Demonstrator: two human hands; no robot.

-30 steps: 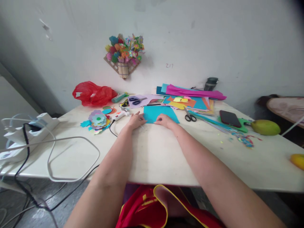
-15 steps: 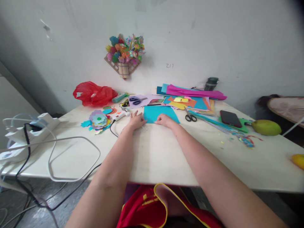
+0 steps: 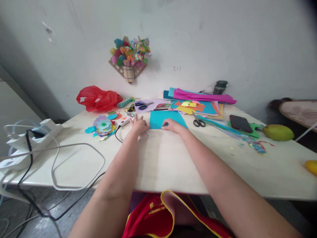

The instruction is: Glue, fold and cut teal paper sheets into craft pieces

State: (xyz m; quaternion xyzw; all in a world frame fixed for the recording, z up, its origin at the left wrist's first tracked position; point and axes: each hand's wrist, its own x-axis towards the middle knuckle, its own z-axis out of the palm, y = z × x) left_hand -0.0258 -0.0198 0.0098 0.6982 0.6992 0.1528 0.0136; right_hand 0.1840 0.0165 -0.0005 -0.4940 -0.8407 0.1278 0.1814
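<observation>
A blue paper sheet (image 3: 162, 119) lies flat on the white table (image 3: 168, 158). At the sheet's front edge, toward its right part, my right hand (image 3: 170, 126) is closed, fingertips bent onto the paper; whether it pinches the edge is too small to tell. My left hand (image 3: 139, 126) rests at the sheet's left side with its fingers spread, next to a white glue gun (image 3: 125, 121) that it partly hides. Paper flowers in several colours (image 3: 102, 124) lie left of the glue gun. Black-handled scissors (image 3: 199, 123) lie right of the sheet.
Coloured papers (image 3: 190, 107) and other scissors (image 3: 142, 105) lie behind the sheet. On the right are a phone (image 3: 240, 124) and a green fruit (image 3: 278, 132). A red plastic bag (image 3: 99, 98), power strips (image 3: 37, 140) and loose cables are on the left.
My left hand has shifted slightly left, off the corner of the blue sheet, and its fingers are more spread. My right hand has barely moved.
</observation>
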